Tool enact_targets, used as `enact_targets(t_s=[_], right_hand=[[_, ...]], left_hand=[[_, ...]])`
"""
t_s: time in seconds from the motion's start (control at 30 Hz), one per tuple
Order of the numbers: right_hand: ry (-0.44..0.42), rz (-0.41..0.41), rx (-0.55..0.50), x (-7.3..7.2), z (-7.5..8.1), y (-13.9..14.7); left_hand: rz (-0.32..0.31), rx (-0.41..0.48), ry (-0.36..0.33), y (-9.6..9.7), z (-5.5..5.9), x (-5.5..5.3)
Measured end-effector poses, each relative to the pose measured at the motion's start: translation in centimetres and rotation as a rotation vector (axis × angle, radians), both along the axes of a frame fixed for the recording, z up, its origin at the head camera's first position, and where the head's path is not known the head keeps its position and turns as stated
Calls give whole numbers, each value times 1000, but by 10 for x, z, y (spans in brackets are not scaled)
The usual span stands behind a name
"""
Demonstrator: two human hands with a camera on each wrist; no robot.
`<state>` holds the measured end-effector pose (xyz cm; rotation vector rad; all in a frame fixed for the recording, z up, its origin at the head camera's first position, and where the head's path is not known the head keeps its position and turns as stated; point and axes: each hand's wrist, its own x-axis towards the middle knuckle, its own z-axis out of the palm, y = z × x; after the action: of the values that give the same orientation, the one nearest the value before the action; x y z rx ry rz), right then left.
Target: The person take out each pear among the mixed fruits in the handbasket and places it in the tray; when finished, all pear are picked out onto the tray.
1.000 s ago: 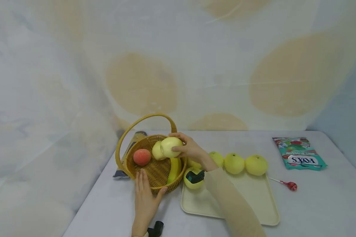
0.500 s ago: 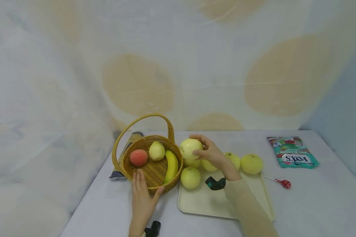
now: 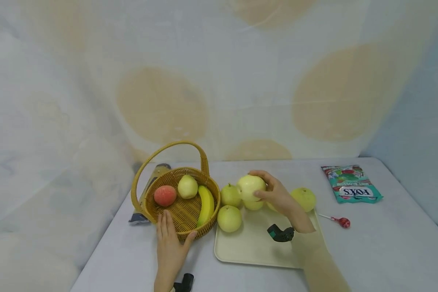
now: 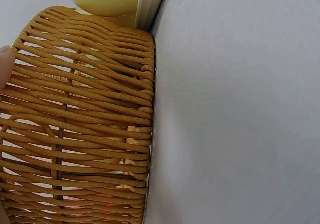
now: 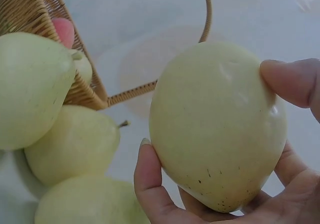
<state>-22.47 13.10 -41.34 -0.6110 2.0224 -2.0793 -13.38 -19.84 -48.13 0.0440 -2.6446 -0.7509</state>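
Observation:
My right hand (image 3: 282, 199) holds a pale yellow-green pear (image 3: 251, 187) above the back of a cream tray (image 3: 255, 248). In the right wrist view, thumb and fingers wrap around this pear (image 5: 217, 129). Several similar pears (image 3: 229, 219) sit along the tray's left and back sides; some are partly hidden by the held one and the hand. To the left stands a handled wicker basket (image 3: 201, 232) containing a reddish fruit (image 3: 165, 196), a pale pear (image 3: 187, 187) and a banana (image 3: 206, 206). My left hand (image 3: 170, 249) rests against its near rim, fingers straight and thumb spread.
A teal and red FOX'S candy bag (image 3: 352, 185) lies at the back right. In front of it is a red lollipop (image 3: 342, 222), close to the tray's right edge. A dark and tan packet (image 3: 140, 217) shows partly behind the basket's left side.
My right hand has carried the pear rightward from over the basket, past its rim, to above the tray. The left hand keeps its place at the basket, while the head view has shifted slightly.

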Motion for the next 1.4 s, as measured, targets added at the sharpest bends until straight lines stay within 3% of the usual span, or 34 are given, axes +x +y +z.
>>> enact_targets(t_s=[0.3, 0.7, 1.17, 1.4], right_hand=[[0, -15, 57, 10, -18, 22], [-21, 41, 21, 20, -37, 26], [-44, 30, 173, 29, -42, 32], [-31, 65, 197, 30, -49, 34]], left_hand=[[-7, -9, 25, -1, -2, 1], [-7, -6, 42, -2, 0, 1], [-8, 2, 23, 0, 1, 1], [-3, -10, 41, -1, -2, 0]])
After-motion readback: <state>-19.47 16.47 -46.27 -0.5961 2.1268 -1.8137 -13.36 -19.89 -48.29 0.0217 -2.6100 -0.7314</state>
